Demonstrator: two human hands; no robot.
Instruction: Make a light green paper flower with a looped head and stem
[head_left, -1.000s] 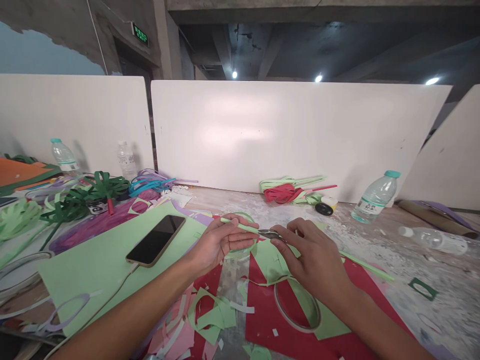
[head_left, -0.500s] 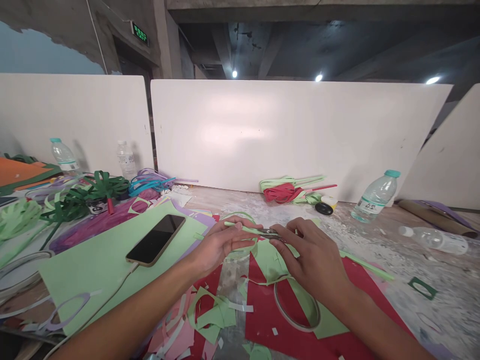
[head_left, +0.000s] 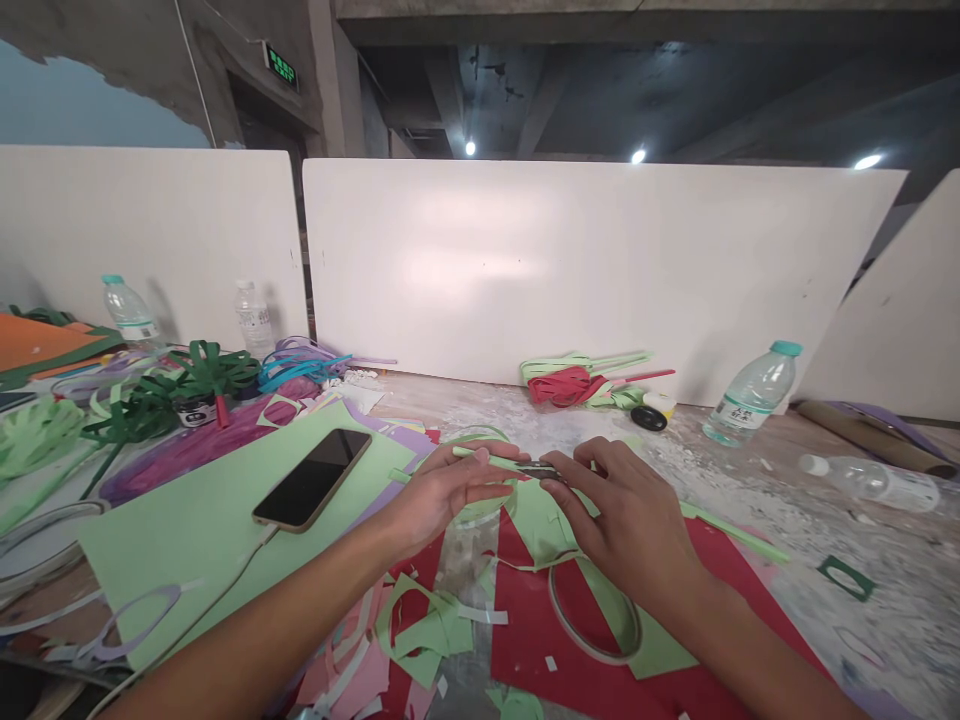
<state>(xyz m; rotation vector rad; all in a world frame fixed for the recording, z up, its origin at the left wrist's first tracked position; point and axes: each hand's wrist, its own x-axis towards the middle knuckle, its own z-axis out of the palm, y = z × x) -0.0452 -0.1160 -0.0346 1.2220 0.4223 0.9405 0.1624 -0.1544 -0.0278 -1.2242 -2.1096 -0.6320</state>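
Note:
My left hand (head_left: 442,490) is closed around a light green paper stick (head_left: 487,460), gripping it between thumb and fingers near the middle of the table. At the stick's right end is a small dark, metallic-looking tool (head_left: 535,468), pinched in my right hand (head_left: 619,500); its kind is partly hidden by the fingers. Behind and below my left hand, looped green paper strips (head_left: 480,512) can be seen. Under my right forearm lie a red paper sheet (head_left: 525,640), a green piece (head_left: 660,650) and a pale ring (head_left: 556,610).
A phone (head_left: 313,480) on a cable lies on a green sheet (head_left: 187,500) to the left. Paper scraps (head_left: 431,640) litter the front. Bottles (head_left: 754,395) stand or lie around, and a red paper bundle (head_left: 562,385) rests before the white board (head_left: 450,260).
Both hands stay almost where they were. The green stick and the dark tool have shifted very slightly, with the two still meeting end to end.

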